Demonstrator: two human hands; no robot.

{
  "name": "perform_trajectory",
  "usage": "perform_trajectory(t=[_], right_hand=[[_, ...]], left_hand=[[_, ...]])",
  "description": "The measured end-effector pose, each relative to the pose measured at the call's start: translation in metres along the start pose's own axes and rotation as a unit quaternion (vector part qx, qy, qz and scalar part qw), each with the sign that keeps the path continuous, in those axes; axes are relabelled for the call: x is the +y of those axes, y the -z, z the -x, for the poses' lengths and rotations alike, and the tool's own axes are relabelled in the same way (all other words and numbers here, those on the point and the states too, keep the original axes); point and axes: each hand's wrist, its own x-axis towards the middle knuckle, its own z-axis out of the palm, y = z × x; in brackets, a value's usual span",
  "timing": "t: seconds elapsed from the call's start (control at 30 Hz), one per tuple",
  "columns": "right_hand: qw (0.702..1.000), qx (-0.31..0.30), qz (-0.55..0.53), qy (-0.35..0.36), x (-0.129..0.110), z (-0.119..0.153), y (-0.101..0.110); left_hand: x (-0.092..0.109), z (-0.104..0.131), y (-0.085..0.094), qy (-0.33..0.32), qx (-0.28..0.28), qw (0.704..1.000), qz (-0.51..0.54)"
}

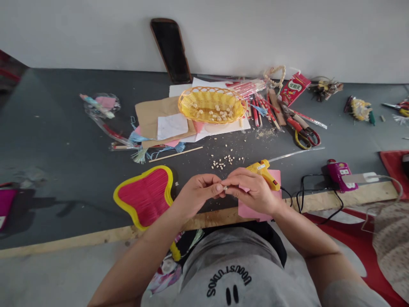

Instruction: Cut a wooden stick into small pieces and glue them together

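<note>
Near the table's front edge, my left hand [204, 190] and my right hand [247, 187] meet fingertip to fingertip. Both pinch a small pale piece [225, 188] between them, partly covered by the fingers. Just beyond the hands lie several small cream-coloured bits [223, 162], loose on the dark table. A yellow glue gun [265, 172] rests on pink paper [276, 175] beside my right hand. Left of my left hand is a pink shape with a yellow border [145, 194]. Farther back, a yellow woven basket [191, 104] holds several small pale pieces.
A phone [171, 49] leans on the wall. Brown paper [148, 111], tassels [139, 153] and a thin stick [175, 154] lie left of centre. At the right are red-handled cutters [295, 123], scissors [308, 138], a milk carton [293, 88] and a purple power strip [341, 175] with black cable.
</note>
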Motion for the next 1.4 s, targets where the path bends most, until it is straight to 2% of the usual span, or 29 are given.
perform_trajectory(t=[0.13,0.33,0.57,0.7,0.87,1.1,1.27,1.4], right_hand=[[0.998,0.04,0.05,0.002,-0.003,0.001,-0.001],[0.995,0.049,0.083,0.021,-0.001,0.004,-0.004],[0.995,0.045,0.078,0.041,0.002,0.005,-0.006],[0.997,0.044,0.06,0.038,0.001,0.006,-0.008],[0.997,0.046,0.041,0.036,0.0,0.006,-0.009],[0.994,0.068,0.076,0.042,0.002,0.006,-0.009],[0.994,0.056,0.087,0.039,0.004,0.008,-0.01],[0.995,0.055,0.073,0.033,0.003,0.007,-0.009]], left_hand=[[-0.001,0.003,-0.004,-0.013,0.036,0.999,0.013],[0.0,0.006,-0.005,-0.015,0.034,0.999,-0.002],[0.004,0.005,-0.005,0.057,0.01,0.996,0.067],[0.004,0.005,-0.006,0.077,0.004,0.992,0.098],[0.003,0.004,-0.005,0.075,-0.002,0.992,0.103],[0.001,0.005,-0.005,0.05,0.0,0.994,0.096],[0.002,0.005,-0.005,0.031,0.016,0.998,0.054],[0.003,0.005,-0.005,0.035,0.016,0.997,0.061]])
